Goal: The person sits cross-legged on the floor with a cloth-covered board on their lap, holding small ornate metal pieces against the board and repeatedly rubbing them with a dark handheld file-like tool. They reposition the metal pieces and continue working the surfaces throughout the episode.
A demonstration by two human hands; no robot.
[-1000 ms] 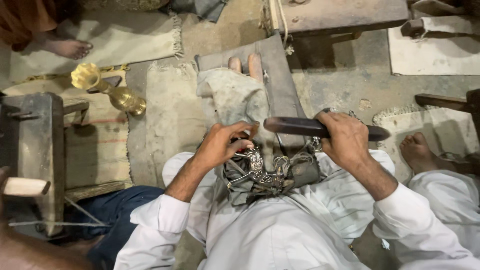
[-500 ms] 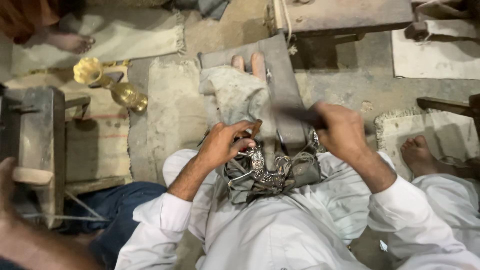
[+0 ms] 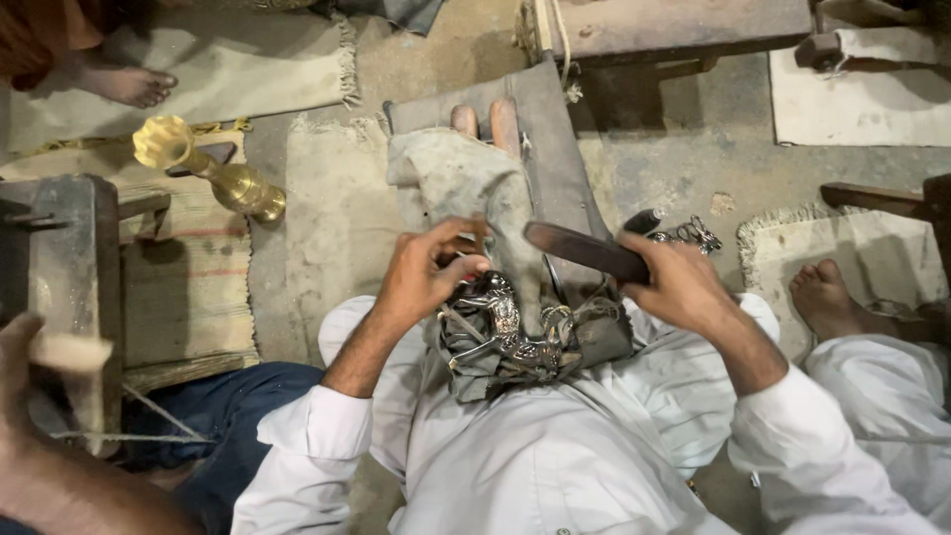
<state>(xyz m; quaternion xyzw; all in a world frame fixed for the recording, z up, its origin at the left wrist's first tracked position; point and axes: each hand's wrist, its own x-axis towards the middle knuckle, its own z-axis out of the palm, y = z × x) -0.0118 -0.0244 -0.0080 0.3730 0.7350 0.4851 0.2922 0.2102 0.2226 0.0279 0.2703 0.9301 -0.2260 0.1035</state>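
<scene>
A shiny silver metal figure [image 3: 503, 335] rests in my lap on a dark grey cloth [image 3: 594, 337]. My left hand [image 3: 428, 269] pinches a thin tool against the top of the figure. My right hand [image 3: 674, 282] grips a long dark flat bar [image 3: 584, 251], held level just right of the figure, its free end pointing left toward my left hand. A worn grey cloth [image 3: 466, 183] covers my outstretched leg, with my toes [image 3: 485, 119] showing beyond it.
A brass vase [image 3: 213, 170] lies on a striped mat at left. A wooden stand [image 3: 64, 287] and another person's arm [image 3: 59, 476] are at the lower left. Someone's bare foot [image 3: 827, 297] is at right, another at top left. A wooden bench [image 3: 674, 30] stands ahead.
My right hand has swung the dark bar: it was level above the figure, then blurred in motion, and now sits lower and tilted near my left hand. My left hand stays on the figure.
</scene>
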